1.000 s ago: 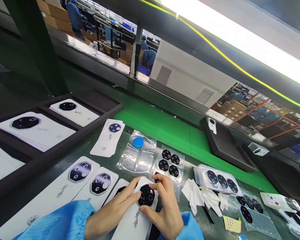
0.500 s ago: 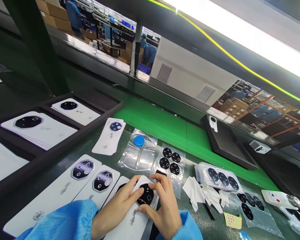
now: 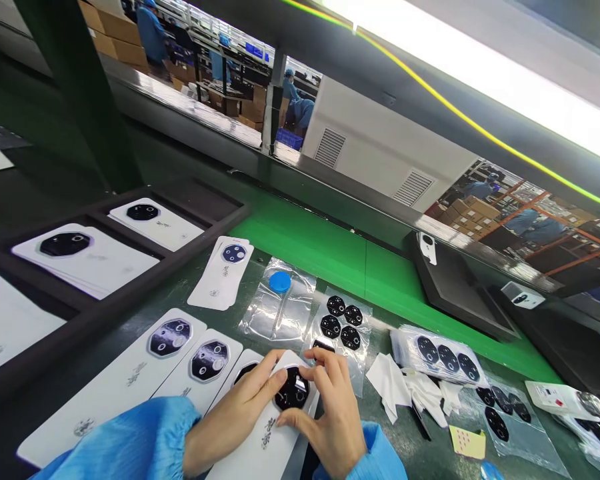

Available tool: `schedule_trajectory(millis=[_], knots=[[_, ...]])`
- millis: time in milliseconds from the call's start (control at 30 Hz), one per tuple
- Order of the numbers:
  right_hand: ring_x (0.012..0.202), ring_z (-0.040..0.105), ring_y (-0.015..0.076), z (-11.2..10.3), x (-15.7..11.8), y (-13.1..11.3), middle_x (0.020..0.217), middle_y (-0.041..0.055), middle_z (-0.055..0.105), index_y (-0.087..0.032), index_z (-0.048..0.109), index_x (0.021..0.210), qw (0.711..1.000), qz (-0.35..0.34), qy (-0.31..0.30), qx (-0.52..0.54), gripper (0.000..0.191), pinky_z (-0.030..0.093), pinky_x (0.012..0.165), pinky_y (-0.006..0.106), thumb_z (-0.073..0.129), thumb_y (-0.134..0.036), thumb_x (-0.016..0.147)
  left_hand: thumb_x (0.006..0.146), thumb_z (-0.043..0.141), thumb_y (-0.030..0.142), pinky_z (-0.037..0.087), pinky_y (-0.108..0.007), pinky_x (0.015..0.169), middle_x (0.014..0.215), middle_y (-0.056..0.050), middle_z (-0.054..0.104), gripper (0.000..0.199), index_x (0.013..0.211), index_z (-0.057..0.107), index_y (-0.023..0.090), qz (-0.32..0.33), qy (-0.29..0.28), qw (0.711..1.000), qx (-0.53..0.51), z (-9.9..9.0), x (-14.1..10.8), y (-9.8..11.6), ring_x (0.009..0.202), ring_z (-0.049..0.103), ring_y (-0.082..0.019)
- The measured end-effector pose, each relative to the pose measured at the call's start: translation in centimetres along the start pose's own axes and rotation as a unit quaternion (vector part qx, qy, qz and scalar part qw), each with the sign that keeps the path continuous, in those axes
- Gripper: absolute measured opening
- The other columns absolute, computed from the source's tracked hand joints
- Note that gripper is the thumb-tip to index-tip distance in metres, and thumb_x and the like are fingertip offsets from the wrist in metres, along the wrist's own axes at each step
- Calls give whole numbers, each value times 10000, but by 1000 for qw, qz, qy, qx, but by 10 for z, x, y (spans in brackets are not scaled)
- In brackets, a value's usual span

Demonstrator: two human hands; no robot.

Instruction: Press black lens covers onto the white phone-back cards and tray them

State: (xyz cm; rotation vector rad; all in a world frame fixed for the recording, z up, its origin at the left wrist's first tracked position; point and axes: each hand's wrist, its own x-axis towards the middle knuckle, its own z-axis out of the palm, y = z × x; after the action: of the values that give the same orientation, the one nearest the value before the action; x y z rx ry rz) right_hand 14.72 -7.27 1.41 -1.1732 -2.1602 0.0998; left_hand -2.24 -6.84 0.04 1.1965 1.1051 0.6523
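Observation:
A white panel point(image 3: 260, 445) with printed characters lies tilted under both hands. Near its top sits a black octagonal plate point(image 3: 293, 392) with round holes and a bright glare on it. My left hand point(image 3: 245, 407) grips the panel's upper left side, its thumb pressing on the plate's left edge. My right hand point(image 3: 333, 413) holds the plate by its rim, fingers bent at the upper right and thumb at the bottom. To the left lie more white panels with dark octagons, a long one point(image 3: 110, 393), a second point(image 3: 200, 373) and a third point(image 3: 243, 367), partly hidden by my left hand.
A black compartment tray point(image 3: 130, 283) with white panels stands left. Behind are stacked panels point(image 3: 220, 280), a clear bag with a blue disc point(image 3: 280, 283) and a sheet of black plates point(image 3: 350, 337). Rightward lie white cloths point(image 3: 387, 383), bagged plates point(image 3: 445, 360) and a yellow note point(image 3: 467, 441).
My hands keep nearly the same grip on the panel and plate. The view has shifted slightly, and the glare on the black plate is brighter.

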Motion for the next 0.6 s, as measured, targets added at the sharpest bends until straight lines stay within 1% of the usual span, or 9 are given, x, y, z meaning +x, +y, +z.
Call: schedule_trajectory(millis=[133,200,267,367,467,600], knots=[[869,636,231,1,-3,1,961,71,652,-216,534,927,999,11,-1,33,383,561,693,339,730,-489,745,856,376,558,336,-351,1092,1467,-28,435,603,1354,457,229,-21,5,1000,3,0,1,1,1359,366,-269],[846,640,220,2,-4,1,941,59,656,-217,533,928,999,21,0,46,377,560,686,324,739,-474,744,852,373,567,289,-363,1122,1488,-35,402,626,1365,447,215,-41,4,999,1,0,0,0,1389,313,-266],[828,641,216,2,-4,1,931,53,654,-218,533,915,998,27,4,50,370,558,675,320,750,-460,738,848,385,570,237,-376,1147,1489,-41,398,643,1376,435,206,-64,6,998,-7,0,-1,-2,1416,251,-259],[804,637,214,3,-5,-1,914,47,648,-219,534,901,998,32,7,48,367,556,657,322,764,-448,728,854,395,591,173,-400,1167,1482,-43,409,653,1393,417,223,-68,15,997,-25,0,-1,-7,1439,179,-246],[787,633,212,3,-5,-2,893,39,640,-221,538,886,998,38,11,44,360,552,644,324,769,-443,723,845,407,633,152,-405,1172,1494,-38,390,686,1409,400,241,-67,5,997,-38,0,0,-14,1445,155,-249],[779,627,215,5,-5,-2,882,33,635,-224,544,878,998,48,15,42,358,545,634,327,780,-436,711,834,426,655,184,-378,1167,1516,-7,348,669,1365,465,250,-50,13,997,-60,1,2,-15,1439,178,-254]])
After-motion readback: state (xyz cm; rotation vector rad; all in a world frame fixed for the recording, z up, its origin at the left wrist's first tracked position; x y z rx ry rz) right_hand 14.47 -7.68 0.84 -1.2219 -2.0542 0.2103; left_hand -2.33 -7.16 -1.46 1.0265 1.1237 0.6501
